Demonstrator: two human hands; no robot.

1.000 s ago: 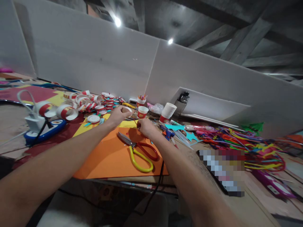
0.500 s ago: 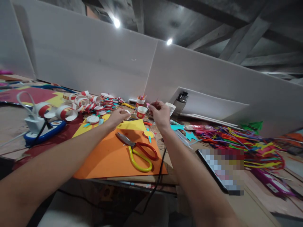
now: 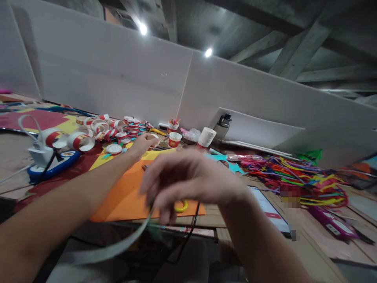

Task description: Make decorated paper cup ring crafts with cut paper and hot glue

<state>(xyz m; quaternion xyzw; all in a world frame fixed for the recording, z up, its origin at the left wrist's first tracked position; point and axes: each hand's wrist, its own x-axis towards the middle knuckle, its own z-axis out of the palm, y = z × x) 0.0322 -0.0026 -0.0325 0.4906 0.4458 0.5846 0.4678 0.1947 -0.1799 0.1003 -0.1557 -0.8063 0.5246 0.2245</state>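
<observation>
My left hand (image 3: 143, 144) is closed on a small white round piece (image 3: 154, 140) at the back of the orange paper sheet (image 3: 123, 200). Large and blurred in the foreground, my right hand (image 3: 188, 181) hangs over the sheet with fingers curled downward. A pale curved strip (image 3: 118, 249) runs from its fingertips down past the table's front edge, with a blurred green patch beside it. Behind that hand, the scissors-like tool is mostly hidden; part of its yellow handle (image 3: 181, 206) shows. A red and white paper cup (image 3: 174, 140) stands just right of my left hand.
Cut cup rings (image 3: 97, 129) are heaped at the back left, near a blue power strip (image 3: 55, 167). Stacked paper cups (image 3: 206, 137) and a grey bottle (image 3: 222, 127) stand behind. Colourful pipe cleaners (image 3: 294, 177), a phone (image 3: 269, 210) and a purple device (image 3: 332, 224) lie right.
My right hand has come from beside the paper cup toward me and down, now trailing a pale strip. My left hand has shifted slightly left, still with the white piece.
</observation>
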